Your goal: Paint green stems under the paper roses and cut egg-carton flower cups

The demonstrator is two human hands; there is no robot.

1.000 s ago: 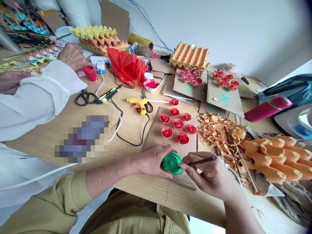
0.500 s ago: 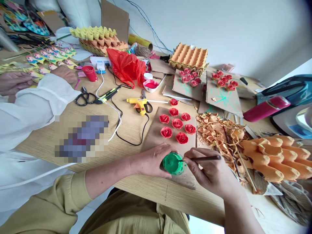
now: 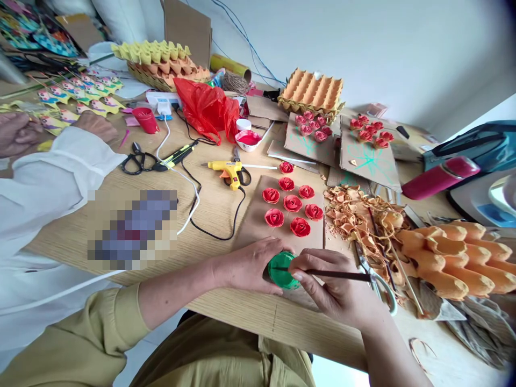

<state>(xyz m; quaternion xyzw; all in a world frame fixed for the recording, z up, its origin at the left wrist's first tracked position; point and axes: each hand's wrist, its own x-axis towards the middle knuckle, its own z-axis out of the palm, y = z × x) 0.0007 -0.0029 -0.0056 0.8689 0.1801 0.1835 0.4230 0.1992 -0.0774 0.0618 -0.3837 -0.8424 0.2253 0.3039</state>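
My left hand (image 3: 253, 267) is wrapped round a small jar of green paint (image 3: 283, 275) near the table's front edge. Between the thumb and fingers of my right hand (image 3: 334, 287) is a thin dark paintbrush (image 3: 342, 274), its tip down in the green paint. The brush lies slanted low, handle toward the right. Just beyond the jar, several red paper-like roses (image 3: 292, 203) stand in rows on a sheet of brown cardboard (image 3: 252, 226). One more red rose (image 3: 286, 167) sits at the sheet's far edge.
Right of the cardboard lie orange scraps (image 3: 346, 215), scissors (image 3: 381, 285) and an egg carton piece (image 3: 455, 258). Beyond are a yellow glue gun (image 3: 229, 173) with its cord, a bowl of red paint (image 3: 248, 140) and a pink bottle (image 3: 441, 177). A co-worker's white sleeve (image 3: 80, 161) reaches in at left.
My right hand has moved slightly left over the jar, and the brush tip has shifted from the jar's right side toward its middle. My left hand keeps its hold.
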